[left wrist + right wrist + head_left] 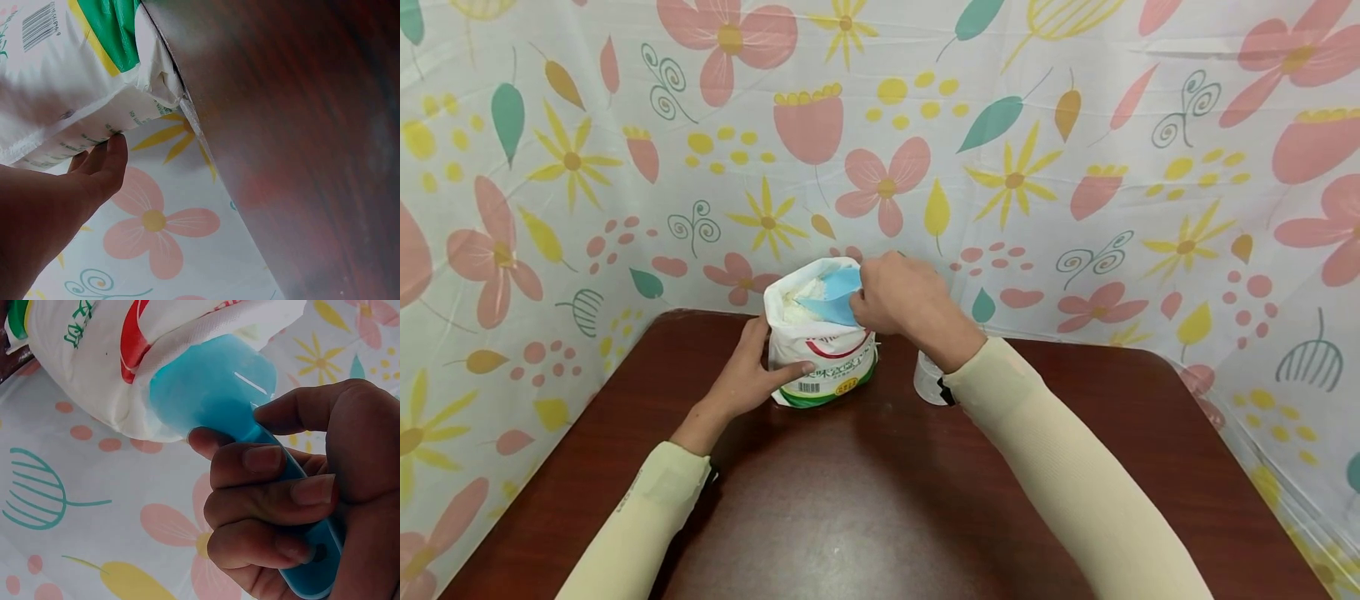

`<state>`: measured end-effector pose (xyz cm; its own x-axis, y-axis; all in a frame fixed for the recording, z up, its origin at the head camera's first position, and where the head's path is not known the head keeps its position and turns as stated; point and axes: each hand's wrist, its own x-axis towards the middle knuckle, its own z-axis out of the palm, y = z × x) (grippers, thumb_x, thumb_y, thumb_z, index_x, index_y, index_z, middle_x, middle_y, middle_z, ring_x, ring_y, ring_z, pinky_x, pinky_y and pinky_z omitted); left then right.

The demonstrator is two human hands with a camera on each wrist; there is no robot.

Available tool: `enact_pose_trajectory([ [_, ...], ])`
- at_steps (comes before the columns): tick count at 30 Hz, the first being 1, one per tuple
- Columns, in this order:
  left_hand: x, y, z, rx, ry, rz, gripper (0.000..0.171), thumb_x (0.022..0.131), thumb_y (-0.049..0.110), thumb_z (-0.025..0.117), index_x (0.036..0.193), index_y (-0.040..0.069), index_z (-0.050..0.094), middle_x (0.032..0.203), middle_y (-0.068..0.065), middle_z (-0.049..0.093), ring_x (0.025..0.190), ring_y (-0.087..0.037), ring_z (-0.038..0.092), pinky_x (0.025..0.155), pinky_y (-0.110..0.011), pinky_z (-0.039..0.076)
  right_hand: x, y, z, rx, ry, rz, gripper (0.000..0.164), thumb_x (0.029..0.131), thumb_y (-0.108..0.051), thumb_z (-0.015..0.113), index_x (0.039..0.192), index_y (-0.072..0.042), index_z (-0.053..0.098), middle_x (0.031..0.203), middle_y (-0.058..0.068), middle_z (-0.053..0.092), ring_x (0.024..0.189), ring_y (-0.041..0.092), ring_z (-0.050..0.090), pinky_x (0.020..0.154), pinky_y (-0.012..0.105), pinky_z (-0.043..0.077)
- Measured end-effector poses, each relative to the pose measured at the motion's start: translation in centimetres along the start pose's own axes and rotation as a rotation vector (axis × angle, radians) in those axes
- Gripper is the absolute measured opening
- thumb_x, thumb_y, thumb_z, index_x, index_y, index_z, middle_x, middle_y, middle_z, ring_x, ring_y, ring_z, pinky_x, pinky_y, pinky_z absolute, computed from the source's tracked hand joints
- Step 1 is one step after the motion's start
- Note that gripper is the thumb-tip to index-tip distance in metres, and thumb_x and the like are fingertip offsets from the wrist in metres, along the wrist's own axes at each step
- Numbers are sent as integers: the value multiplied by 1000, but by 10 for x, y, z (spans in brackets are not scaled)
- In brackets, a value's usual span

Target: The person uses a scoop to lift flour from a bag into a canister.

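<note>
An open white flour bag (pixel 823 362) with green and red print stands upright near the table's back edge, white powder visible in its mouth. My left hand (pixel 745 371) holds the bag's left side, thumb across the front and fingers along the side; in the left wrist view, bent fingers (pixel 114 159) touch its side panel. My right hand (pixel 898 296) is above the bag's right rim. Its fingers are curled round the handle of a blue scoop (pixel 212 387), whose head reaches into the bag's mouth. The scoop's tip touches the powder in the head view.
A clear plastic container (pixel 928 383) stands on the table right of the bag, partly hidden by my right forearm. The dark wooden table (pixel 820 517) extends toward me. Behind it hangs a flower-patterned curtain (pixel 880 108), close to the back edge.
</note>
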<state>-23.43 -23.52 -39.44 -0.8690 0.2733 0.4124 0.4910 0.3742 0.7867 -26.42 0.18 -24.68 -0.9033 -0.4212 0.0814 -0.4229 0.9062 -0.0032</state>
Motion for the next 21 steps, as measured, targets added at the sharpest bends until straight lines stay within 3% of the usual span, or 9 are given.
enact_pose_trajectory([
  [21, -2, 3, 1, 15, 6, -54, 86, 90, 14, 88, 159, 13, 37, 145, -10, 43, 137, -32, 34, 114, -58, 34, 3, -5, 7, 48, 22, 44, 23, 95, -21, 53, 75, -13, 61, 76, 6, 59, 63, 22, 54, 49, 37, 44],
])
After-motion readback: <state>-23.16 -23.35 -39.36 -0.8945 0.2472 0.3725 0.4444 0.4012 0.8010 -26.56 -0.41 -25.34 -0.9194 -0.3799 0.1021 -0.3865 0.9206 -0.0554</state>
